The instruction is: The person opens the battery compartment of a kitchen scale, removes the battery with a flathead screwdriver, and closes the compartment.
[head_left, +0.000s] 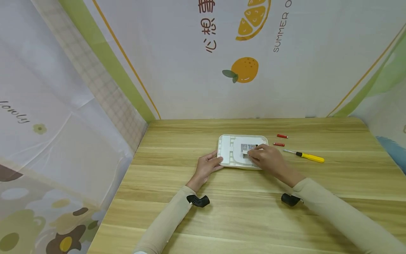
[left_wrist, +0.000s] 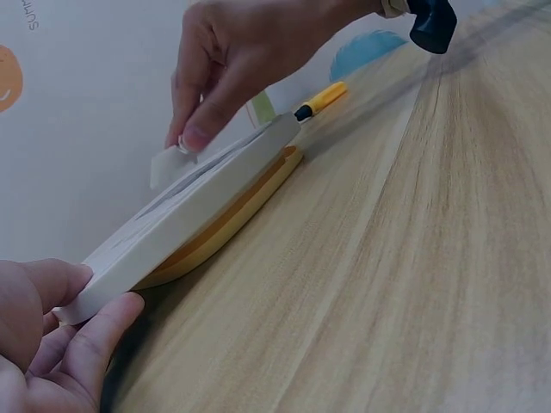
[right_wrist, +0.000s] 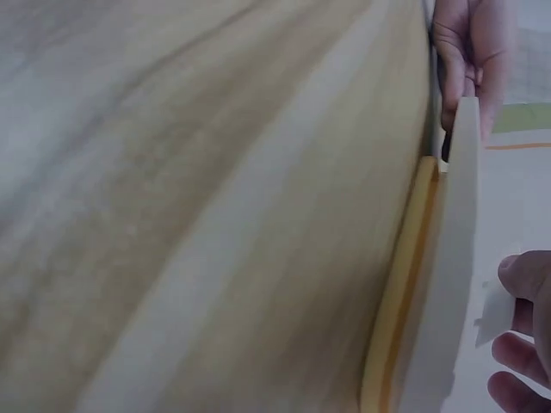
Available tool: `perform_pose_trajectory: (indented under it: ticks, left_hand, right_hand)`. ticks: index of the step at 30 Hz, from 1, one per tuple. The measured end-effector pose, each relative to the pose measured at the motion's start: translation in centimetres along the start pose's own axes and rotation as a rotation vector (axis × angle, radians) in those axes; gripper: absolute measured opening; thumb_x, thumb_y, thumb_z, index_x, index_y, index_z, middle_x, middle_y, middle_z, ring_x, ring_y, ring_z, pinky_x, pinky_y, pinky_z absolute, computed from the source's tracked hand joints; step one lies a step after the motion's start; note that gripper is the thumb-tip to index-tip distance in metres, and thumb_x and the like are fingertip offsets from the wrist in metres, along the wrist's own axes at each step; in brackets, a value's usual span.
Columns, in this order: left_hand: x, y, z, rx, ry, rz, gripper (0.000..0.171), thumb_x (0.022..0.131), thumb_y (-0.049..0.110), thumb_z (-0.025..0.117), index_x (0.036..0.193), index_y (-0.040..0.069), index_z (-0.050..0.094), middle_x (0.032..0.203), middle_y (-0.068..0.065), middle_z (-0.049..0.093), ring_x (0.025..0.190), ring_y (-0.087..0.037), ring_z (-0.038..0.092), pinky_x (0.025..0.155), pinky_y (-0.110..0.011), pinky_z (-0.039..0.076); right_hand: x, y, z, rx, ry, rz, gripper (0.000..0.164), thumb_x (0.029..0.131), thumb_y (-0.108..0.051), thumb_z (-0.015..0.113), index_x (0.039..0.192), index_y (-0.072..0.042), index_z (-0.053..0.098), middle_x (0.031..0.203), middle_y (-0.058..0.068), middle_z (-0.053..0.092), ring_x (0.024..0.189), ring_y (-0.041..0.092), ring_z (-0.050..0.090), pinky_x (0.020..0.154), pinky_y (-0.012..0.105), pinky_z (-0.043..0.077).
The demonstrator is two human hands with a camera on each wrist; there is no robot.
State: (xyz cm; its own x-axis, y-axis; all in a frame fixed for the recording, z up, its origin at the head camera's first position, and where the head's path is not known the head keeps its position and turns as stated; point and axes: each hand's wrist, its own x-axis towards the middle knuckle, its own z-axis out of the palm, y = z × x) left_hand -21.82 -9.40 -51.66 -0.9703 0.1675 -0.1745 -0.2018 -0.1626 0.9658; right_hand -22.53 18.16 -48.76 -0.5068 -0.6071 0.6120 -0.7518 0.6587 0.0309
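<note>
A white rectangular plastic device (head_left: 225,150) lies back side up on the table, with a printed label near its middle. Its underside has a yellow part (left_wrist: 219,245), seen in the left wrist view. My left hand (head_left: 206,166) grips the device's left near corner, thumb on top and fingers below. Over the label, my right hand (head_left: 268,158) pinches a small white plastic piece (left_wrist: 170,168), perhaps a cover, between thumb and fingers. In the right wrist view that piece (right_wrist: 494,317) stands against the device's back; whether it touches is unclear.
Right of the device lie two small red batteries (head_left: 279,144). Beside them is a screwdriver (head_left: 309,157) with a yellow and black handle. The wooden table (head_left: 241,218) ends at a fabric backdrop (head_left: 190,91) printed with fruit and lettering.
</note>
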Motion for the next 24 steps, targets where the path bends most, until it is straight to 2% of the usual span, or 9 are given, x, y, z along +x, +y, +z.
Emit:
perform_pose_trajectory:
  ticks: [10, 24]
  left_hand:
    - [0.06, 0.08, -0.01, -0.002, -0.003, -0.003, 0.053, 0.099, 0.0, 0.064, 0.149, -0.004, 0.046, 0.136, -0.032, 0.058, 0.082, -0.01, 0.068, 0.093, -0.035, 0.063]
    - [0.15, -0.01, -0.21, -0.002, -0.031, -0.008, 0.055, 0.1, 0.001, 0.064, 0.151, -0.004, 0.044, 0.143, -0.033, 0.052, 0.084, -0.009, 0.068, 0.094, -0.035, 0.062]
  right_hand:
    - [-0.52, -0.47, 0.19, 0.029, -0.061, 0.036, 0.013, 0.083, -0.008, 0.083, 0.096, -0.006, 0.082, 0.088, 0.004, 0.079, 0.084, 0.025, 0.071, 0.066, 0.041, 0.064]
    - [-0.5, -0.77, 0.31, -0.013, -0.094, 0.055, 0.014, 0.085, -0.01, 0.082, 0.098, -0.004, 0.082, 0.088, 0.007, 0.079, 0.086, 0.027, 0.071, 0.067, 0.041, 0.064]
